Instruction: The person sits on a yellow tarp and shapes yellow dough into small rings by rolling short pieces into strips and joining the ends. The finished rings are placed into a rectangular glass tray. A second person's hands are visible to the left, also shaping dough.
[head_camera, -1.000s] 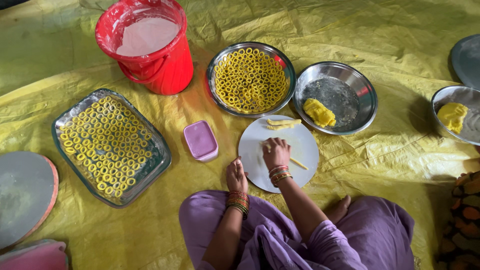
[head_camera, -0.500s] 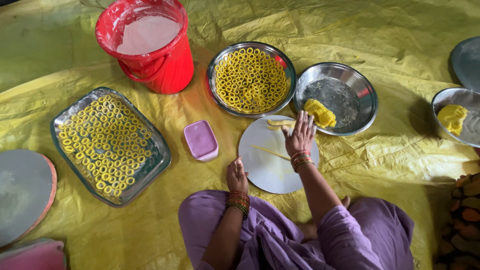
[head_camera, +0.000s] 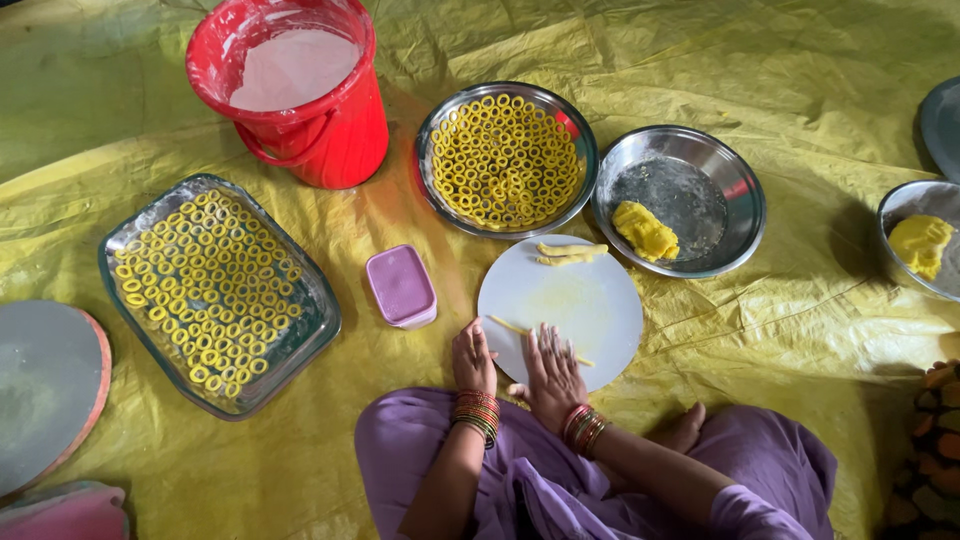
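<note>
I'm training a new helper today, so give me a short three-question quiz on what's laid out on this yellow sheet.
1. True or false: the right hand lies flat on a thin dough strip on the white round board.
2. Which container holds a lump of yellow dough and no rings? A. the red bucket B. the glass tray C. the steel bowl
3. Fill in: the small lidded box between tray and board is ____ in colour.

Key: 1 true; 2 C; 3 purple.
</note>
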